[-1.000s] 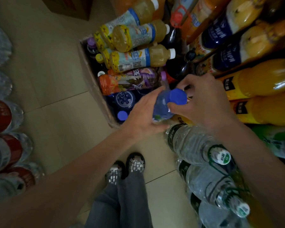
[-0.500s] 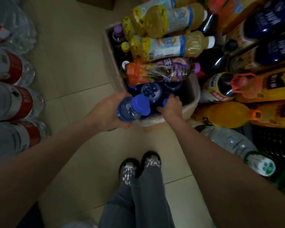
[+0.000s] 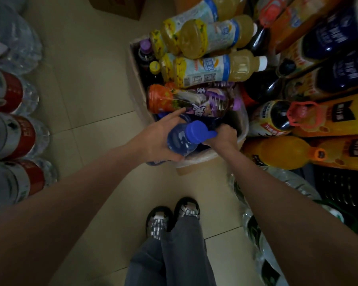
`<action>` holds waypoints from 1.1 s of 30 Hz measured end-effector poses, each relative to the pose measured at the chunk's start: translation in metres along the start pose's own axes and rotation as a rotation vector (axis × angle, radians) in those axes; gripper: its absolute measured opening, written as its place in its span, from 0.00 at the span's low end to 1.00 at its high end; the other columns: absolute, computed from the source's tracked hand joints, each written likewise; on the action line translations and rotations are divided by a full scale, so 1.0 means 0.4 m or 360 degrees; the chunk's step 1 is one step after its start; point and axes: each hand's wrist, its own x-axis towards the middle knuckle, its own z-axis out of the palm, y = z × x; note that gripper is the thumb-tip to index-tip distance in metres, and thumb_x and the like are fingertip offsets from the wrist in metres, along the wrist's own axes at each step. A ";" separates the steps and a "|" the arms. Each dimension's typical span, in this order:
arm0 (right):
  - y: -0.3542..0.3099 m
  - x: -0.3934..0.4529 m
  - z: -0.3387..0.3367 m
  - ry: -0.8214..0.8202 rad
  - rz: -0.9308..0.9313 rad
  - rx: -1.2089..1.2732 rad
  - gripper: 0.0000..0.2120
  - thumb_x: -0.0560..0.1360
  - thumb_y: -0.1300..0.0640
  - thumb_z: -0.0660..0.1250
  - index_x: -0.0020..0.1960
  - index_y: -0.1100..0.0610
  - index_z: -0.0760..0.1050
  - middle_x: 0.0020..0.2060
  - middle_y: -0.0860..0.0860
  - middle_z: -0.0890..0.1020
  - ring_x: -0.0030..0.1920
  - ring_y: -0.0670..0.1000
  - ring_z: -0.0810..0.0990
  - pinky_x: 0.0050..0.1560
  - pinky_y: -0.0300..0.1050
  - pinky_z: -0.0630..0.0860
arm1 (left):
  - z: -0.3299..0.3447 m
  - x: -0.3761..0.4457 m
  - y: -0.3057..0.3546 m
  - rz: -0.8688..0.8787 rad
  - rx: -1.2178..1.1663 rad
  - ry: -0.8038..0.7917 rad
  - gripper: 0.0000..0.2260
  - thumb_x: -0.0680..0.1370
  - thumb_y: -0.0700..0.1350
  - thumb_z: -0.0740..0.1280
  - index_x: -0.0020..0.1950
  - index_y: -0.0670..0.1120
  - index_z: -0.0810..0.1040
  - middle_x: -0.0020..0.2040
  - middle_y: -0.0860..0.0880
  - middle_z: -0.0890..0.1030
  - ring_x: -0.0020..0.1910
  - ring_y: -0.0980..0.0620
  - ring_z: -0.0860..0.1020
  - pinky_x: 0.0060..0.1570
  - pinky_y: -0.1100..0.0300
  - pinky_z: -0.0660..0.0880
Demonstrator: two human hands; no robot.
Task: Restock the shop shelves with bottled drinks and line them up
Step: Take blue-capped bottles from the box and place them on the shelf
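A cardboard box (image 3: 137,90) full of drink bottles stands on the floor ahead of my feet. My left hand (image 3: 158,139) grips a blue-capped bottle (image 3: 181,139) over the box's near edge. My right hand (image 3: 224,137) reaches down into the box, fingers curled round the blue cap of a second bottle (image 3: 212,134) standing inside; the rest of that bottle is hidden. Yellow juice bottles (image 3: 207,68) and an orange-and-purple tea bottle (image 3: 186,99) lie across the top of the box.
Shelves on the right hold orange juice bottles (image 3: 281,152), dark-labelled bottles (image 3: 337,77) and clear water bottles (image 3: 262,234). On the left stand large red-labelled water bottles (image 3: 12,137). A brown carton (image 3: 120,6) sits at the top. Tiled floor lies around my shoes (image 3: 173,217).
My left hand has carried its blue-capped bottle right, closer to the box. My right hand stays in the box, now closed round a second blue cap. The view shifted slightly.
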 end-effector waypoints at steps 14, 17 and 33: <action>0.001 -0.079 -0.134 0.0225 0.0227 0.0472 0.18 0.68 0.48 0.73 0.45 0.61 0.71 0.47 0.57 0.77 0.44 0.55 0.74 0.39 0.44 0.67 | 0.001 0.031 0.032 -0.0094 -0.0035 -0.0255 0.30 0.66 0.38 0.76 0.65 0.42 0.69 0.75 0.47 0.59 0.69 0.64 0.42 0.62 0.69 0.55; -0.003 -0.125 -0.202 0.0257 0.0183 0.0377 0.19 0.67 0.48 0.73 0.41 0.60 0.68 0.42 0.55 0.74 0.44 0.55 0.74 0.38 0.45 0.66 | 0.002 0.041 0.042 -0.0160 0.0030 -0.0283 0.30 0.66 0.40 0.76 0.65 0.43 0.68 0.76 0.48 0.56 0.73 0.59 0.43 0.66 0.61 0.58; -0.078 -0.329 -0.463 0.0386 -0.0133 0.0185 0.22 0.66 0.46 0.73 0.33 0.54 0.60 0.35 0.51 0.70 0.39 0.53 0.71 0.34 0.45 0.65 | -0.063 -0.002 0.159 -0.0349 -0.0194 -0.0079 0.41 0.56 0.49 0.79 0.66 0.43 0.68 0.57 0.49 0.75 0.57 0.51 0.74 0.56 0.60 0.70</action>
